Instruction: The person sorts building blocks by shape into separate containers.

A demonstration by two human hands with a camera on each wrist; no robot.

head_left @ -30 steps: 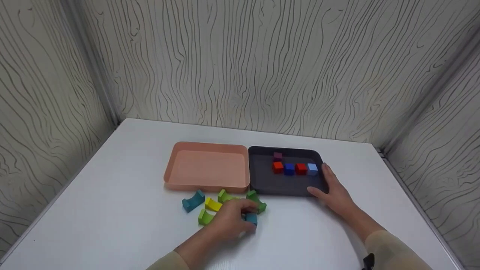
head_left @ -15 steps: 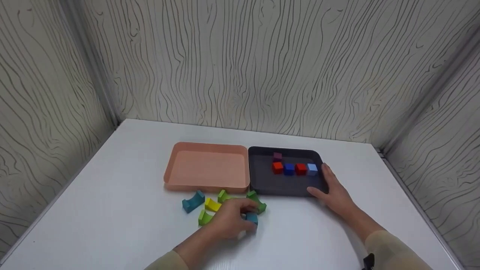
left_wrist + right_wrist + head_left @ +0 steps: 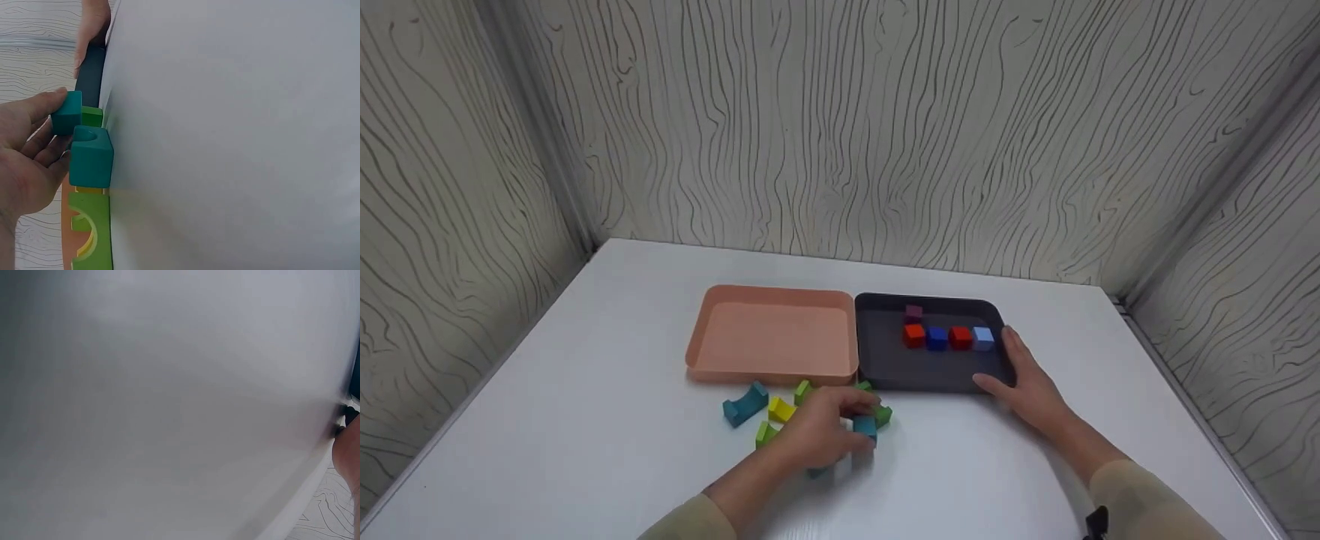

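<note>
Grained walls point(image 3: 840, 135) enclose a white worktop point(image 3: 547, 420). Two trays stand beyond the left grip point(image 3: 821, 433): pink tray point(image 3: 776, 337) ahead-left, dark tray point(image 3: 889, 367) ahead-right, the right grip point(image 3: 1031, 390) against its side, fingers extended, grasping nothing. Around the left grip lie arches point(image 3: 746, 406) — six counted, some part-hidden: two teal, two lime, one yellow, one green. Ahead-right, five cubes point(image 3: 913, 336): two red, one each blue, pale blue, purple. Left thumb and fingers pinch one teal block point(image 3: 865, 429), seemingly just off the worktop. Picking up looks the step in hand; next probably calls for carrying it — clear of the arches — trayward.
</note>
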